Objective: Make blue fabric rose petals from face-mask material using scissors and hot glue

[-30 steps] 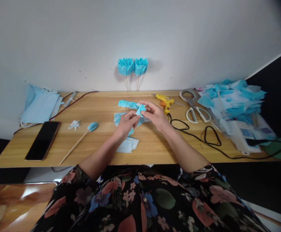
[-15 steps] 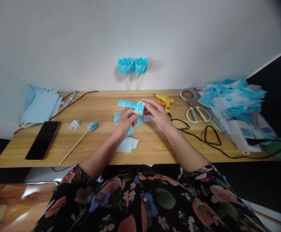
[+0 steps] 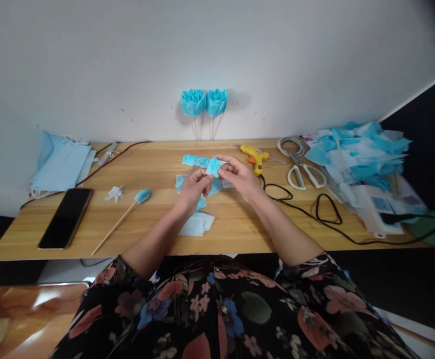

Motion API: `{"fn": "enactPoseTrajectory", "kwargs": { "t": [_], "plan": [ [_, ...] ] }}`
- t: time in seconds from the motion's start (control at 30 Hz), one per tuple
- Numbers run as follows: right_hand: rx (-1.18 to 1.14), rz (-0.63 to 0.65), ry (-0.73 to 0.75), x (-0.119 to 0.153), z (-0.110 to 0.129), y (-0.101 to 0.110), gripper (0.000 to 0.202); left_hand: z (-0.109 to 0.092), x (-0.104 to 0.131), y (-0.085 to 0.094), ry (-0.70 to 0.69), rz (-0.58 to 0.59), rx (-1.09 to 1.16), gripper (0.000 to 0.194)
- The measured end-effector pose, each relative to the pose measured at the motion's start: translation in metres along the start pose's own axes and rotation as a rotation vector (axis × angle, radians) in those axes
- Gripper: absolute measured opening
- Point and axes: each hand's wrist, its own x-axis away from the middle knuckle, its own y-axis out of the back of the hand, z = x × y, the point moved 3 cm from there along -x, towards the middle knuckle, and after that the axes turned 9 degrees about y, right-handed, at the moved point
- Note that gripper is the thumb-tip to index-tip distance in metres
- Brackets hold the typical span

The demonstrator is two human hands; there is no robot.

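Between my two hands, above the middle of the table, is a small piece of blue-and-white mask fabric (image 3: 213, 166), its upper edge folded toward a point. My left hand (image 3: 195, 188) pinches its lower left side. My right hand (image 3: 239, 175) grips the right side, thumb in front and fingers behind. Just behind lies a row of folded blue petals (image 3: 193, 160). Under and in front of my hands are more blue pieces, partly hidden, and a stack of pale cut pieces (image 3: 198, 224).
Two blue fabric flowers (image 3: 194, 102) on sticks lean on the wall. Right: a yellow glue gun (image 3: 254, 157) with black cord, scissors (image 3: 303, 169), a scrap pile (image 3: 367, 154), a power strip (image 3: 378, 209). Left: masks (image 3: 62, 162), a phone (image 3: 66, 218), a budded stick (image 3: 114, 227).
My right thumb and fingers have moved onto the fabric piece's right side. Its top, squarer before, now folds to a point. My left hand keeps its pinch.
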Motion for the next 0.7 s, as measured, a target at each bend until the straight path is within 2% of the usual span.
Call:
{"fn": "enactPoseTrajectory", "kwargs": {
  "t": [0.23,0.43,0.7],
  "plan": [
    [-0.006,-0.043,0.006,-0.0013,0.0006,0.0021,0.044,0.0022,0.0002,-0.0006,0.016,0.009,0.008,0.024],
    [0.07,-0.058,0.098,-0.0019,-0.0016,0.0025,0.043,0.0024,-0.0007,-0.0022,0.013,0.022,-0.004,0.022],
    [0.103,-0.047,0.115,-0.0012,0.0002,0.001,0.05,0.0024,-0.0006,-0.0022,0.004,0.031,-0.01,0.02]
  ]
}}
